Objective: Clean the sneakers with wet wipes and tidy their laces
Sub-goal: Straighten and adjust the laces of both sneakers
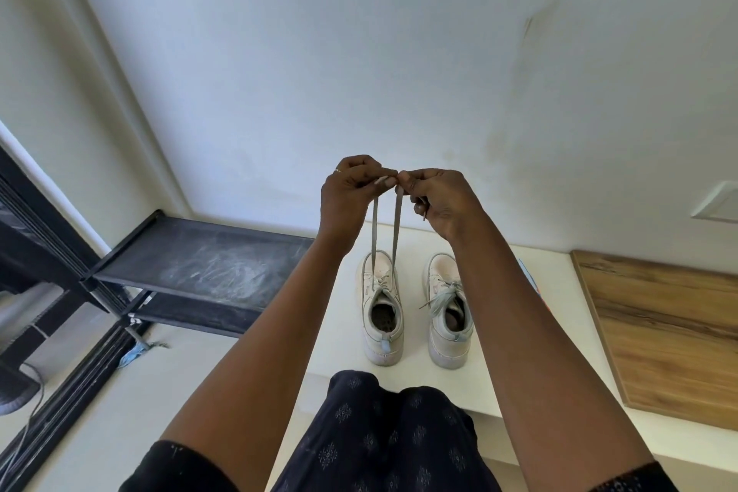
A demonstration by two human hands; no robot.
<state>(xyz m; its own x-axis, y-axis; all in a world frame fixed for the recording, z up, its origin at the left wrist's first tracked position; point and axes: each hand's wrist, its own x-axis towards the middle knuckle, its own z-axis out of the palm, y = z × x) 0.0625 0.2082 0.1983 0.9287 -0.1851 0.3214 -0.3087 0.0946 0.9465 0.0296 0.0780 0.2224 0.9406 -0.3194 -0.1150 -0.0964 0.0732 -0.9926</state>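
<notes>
I see a white wall (pixel 359 52) in front of me, with a few faint dirty marks on it. Low on the right of the wall sits a white switch plate (pixel 719 202). On the left stands a black shelf rack (pixel 207 264), and its top is dusty and grey. Near its foot a small blue rag (pixel 133 355) lies on the floor, next to a dark door track (pixel 80 379). A grey cable (pixel 38 399) runs near the left edge. A brown wooden board (pixel 671 332) lies on the right, beside a white ledge (pixel 551 332).
</notes>
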